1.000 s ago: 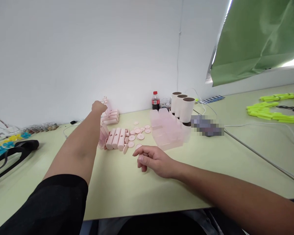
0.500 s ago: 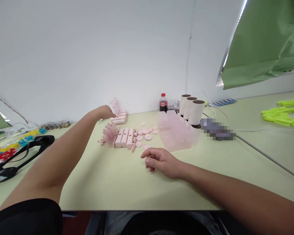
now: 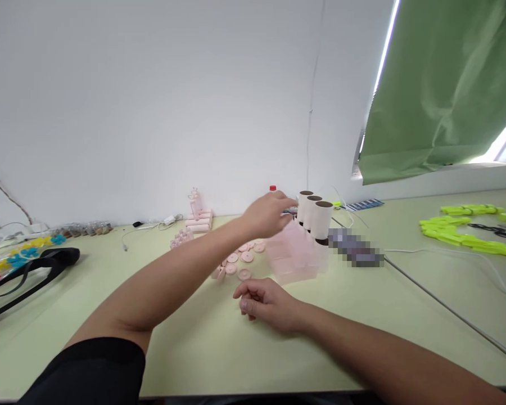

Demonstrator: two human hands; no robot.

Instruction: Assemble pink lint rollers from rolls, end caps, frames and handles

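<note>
My left hand [image 3: 270, 215] reaches over the translucent pink boxes [image 3: 295, 270], its fingers stretched toward the white rolls with brown cores [image 3: 321, 220]. I see nothing held in it. On the table in front of the boxes rests my right hand [image 3: 266, 305], fingers loosely curled, thumb apart, holding nothing visible. Pink discs [image 3: 247, 256] lie scattered between my two arms. Behind my left forearm, clear pink pieces [image 3: 181, 238] stand partly hidden. Pink cylinders [image 3: 199, 221] are stacked near the wall, with clear pink pieces [image 3: 194, 203] upright on them.
A bottle with a red cap [image 3: 272, 188] is mostly hidden behind my left hand. Yellow-green plastic pieces [image 3: 459, 239] and black scissors [image 3: 495, 229] lie at right. A blurred-out object [image 3: 356, 247] and a grey cable [image 3: 438, 302] are nearer. Black straps [image 3: 34, 275] lie at left.
My left hand has swung right, from the stacked pink cylinders by the wall to above the boxes near the white rolls. My right hand stays resting on the table. The view has shifted slightly.
</note>
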